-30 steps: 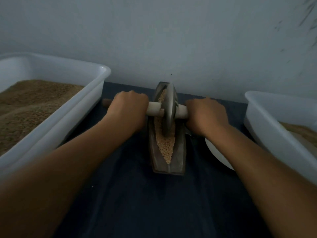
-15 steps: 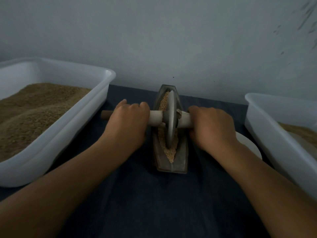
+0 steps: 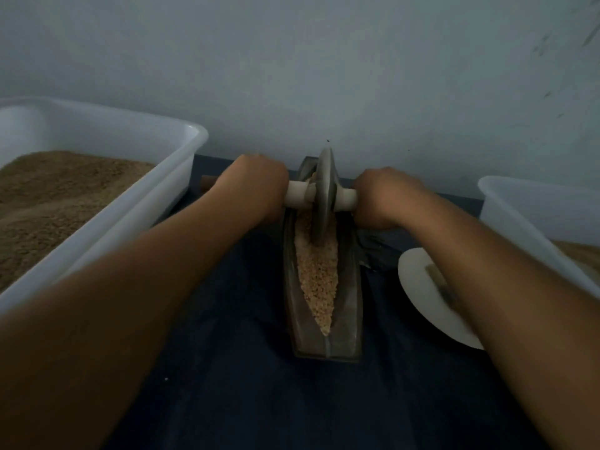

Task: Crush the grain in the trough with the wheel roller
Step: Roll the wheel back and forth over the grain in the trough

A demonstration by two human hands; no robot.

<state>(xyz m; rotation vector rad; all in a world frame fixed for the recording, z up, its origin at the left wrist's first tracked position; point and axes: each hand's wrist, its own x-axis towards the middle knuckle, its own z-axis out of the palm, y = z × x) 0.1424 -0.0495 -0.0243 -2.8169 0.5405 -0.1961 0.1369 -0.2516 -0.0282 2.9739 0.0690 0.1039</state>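
Flanking white tubs [image 3: 181,164] of brown meal, both hands [image 3: 256,186] wrapped round the roller [image 3: 324,193] handle, grain [image 3: 316,274] in the trough [image 3: 352,287]

left hand [image 3: 251,186]: arm outstretched, fingers curled | right hand [image 3: 384,196]: arm outstretched, fingers curled

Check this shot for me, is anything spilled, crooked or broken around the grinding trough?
Nothing stands out. The grain lies inside the trough, with none visibly spilled on the dark cloth. The wheel roller stands upright in the groove, left hand and right hand gripping its handles.
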